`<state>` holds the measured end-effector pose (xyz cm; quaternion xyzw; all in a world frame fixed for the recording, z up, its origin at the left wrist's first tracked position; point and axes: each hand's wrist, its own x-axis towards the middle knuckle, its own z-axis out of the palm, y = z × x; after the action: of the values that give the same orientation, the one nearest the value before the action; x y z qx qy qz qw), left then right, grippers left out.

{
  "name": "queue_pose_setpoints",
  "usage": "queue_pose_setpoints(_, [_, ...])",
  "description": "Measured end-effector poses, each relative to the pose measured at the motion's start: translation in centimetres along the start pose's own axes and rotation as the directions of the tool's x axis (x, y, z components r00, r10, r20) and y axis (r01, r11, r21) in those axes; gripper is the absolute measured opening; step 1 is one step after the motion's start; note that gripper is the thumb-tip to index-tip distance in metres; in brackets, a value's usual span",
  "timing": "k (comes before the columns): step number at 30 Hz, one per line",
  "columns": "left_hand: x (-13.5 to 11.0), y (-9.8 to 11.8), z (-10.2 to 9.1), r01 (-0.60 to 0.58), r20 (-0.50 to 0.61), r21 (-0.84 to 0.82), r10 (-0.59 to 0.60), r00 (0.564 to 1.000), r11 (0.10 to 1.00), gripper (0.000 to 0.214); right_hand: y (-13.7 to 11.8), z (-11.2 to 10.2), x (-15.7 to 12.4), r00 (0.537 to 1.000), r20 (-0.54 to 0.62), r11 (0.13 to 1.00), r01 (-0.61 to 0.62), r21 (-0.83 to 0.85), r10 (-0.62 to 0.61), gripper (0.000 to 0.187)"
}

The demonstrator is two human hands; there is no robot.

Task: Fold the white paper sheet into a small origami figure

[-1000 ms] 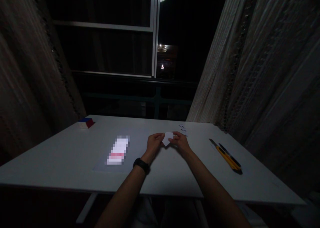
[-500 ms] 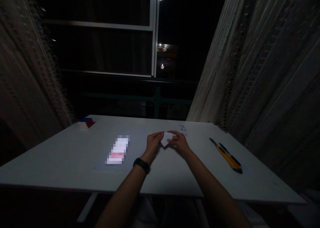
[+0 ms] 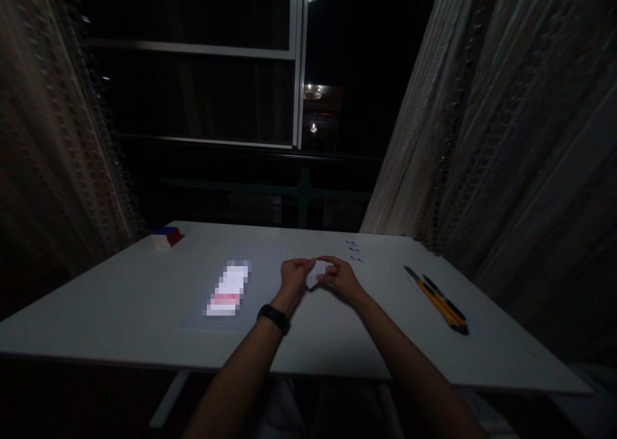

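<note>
Between my two hands is a small piece of white paper [image 3: 315, 274], held just above the white table [image 3: 332, 349]. My left hand [image 3: 295, 278], with a dark band [image 3: 273, 318] on its wrist, pinches the paper's left side. On the paper's right side, the thumb and fingers of my right hand [image 3: 343, 281] are closed on it. Whether the paper is folded in layers is too dim to tell. Several small dark marks or scraps [image 3: 354, 250] lie on the table just beyond my right hand.
To the left, a lit, blurred-out phone [image 3: 229, 290] lies on a pale sheet [image 3: 193, 320]. A red, white and blue cube-like block [image 3: 166, 236] sits at the far left corner. On the right are a yellow utility knife [image 3: 441, 303] and a dark pen [image 3: 443, 295]. Curtains [image 3: 424, 105] flank the window.
The paper has turned slightly and shifted a little left between my hands. My right hand's fingers have moved left and now arch over the paper's top edge.
</note>
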<state>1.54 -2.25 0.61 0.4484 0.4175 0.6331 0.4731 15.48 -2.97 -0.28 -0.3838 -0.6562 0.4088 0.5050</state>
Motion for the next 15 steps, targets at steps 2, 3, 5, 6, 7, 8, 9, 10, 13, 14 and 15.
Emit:
queue_pose_setpoints(2, [0.1, -0.1, 0.0, -0.001, 0.012, 0.006, 0.001, 1.0, 1.0, 0.02, 0.1, 0.0, 0.0, 1.0, -0.007, 1.0, -0.001, 0.005, 0.001, 0.051])
queue_pose_setpoints(3, [0.1, -0.1, 0.0, 0.0, 0.028, 0.007, 0.0, 1.0, 1.0, 0.021, 0.1, -0.1, 0.1, 1.0, -0.013, 1.0, -0.004, 0.012, 0.004, 0.051])
queue_pose_setpoints(5, [0.1, -0.1, 0.0, 0.007, 0.06, -0.005, -0.007, 0.998, 1.0, 0.025, 0.2, -0.3, 0.2, 1.0, -0.018, 0.999, -0.018, 0.043, 0.019, 0.053])
queue_pose_setpoints(6, [0.1, -0.1, 0.0, 0.013, 0.071, -0.016, -0.011, 0.997, 1.0, 0.027, 0.2, -0.4, 0.2, 0.999, -0.016, 0.997, -0.028, 0.066, 0.03, 0.055])
queue_pose_setpoints(7, [0.1, -0.1, 0.0, 0.016, 0.075, -0.029, -0.014, 0.997, 0.999, 0.028, 0.1, -0.5, 0.3, 0.999, -0.01, 0.995, -0.04, 0.088, 0.041, 0.057])
queue_pose_setpoints(8, [0.1, -0.1, -0.1, 0.017, 0.073, -0.04, -0.014, 0.997, 0.999, 0.03, 0.0, -0.7, 0.3, 0.999, -0.005, 0.993, -0.05, 0.11, 0.051, 0.059])
queue_pose_setpoints(9, [0.2, -0.2, -0.1, 0.016, 0.068, -0.047, -0.013, 0.998, 0.999, 0.031, -0.1, -0.8, 0.3, 0.998, -0.003, 0.99, -0.061, 0.13, 0.062, 0.061])
queue_pose_setpoints(10, [0.2, -0.2, -0.2, 0.016, 0.062, -0.051, -0.013, 0.998, 0.999, 0.032, -0.2, -1.0, 0.3, 0.997, -0.006, 0.986, -0.07, 0.148, 0.072, 0.061])
queue_pose_setpoints(13, [0.2, -0.2, -0.2, 0.023, 0.06, -0.07, -0.019, 0.998, 0.997, 0.035, -0.4, -1.2, 0.3, 0.994, -0.027, 0.972, -0.093, 0.215, 0.101, 0.058])
queue_pose_setpoints(14, [0.2, -0.2, -0.3, 0.025, 0.062, -0.081, -0.02, 0.998, 0.996, 0.035, -0.4, -1.3, 0.3, 0.993, -0.033, 0.966, -0.1, 0.239, 0.111, 0.057])
queue_pose_setpoints(15, [0.2, -0.2, -0.2, 0.027, 0.068, -0.091, -0.021, 0.997, 0.995, 0.036, -0.3, -1.3, 0.3, 0.992, -0.042, 0.96, -0.104, 0.26, 0.119, 0.055])
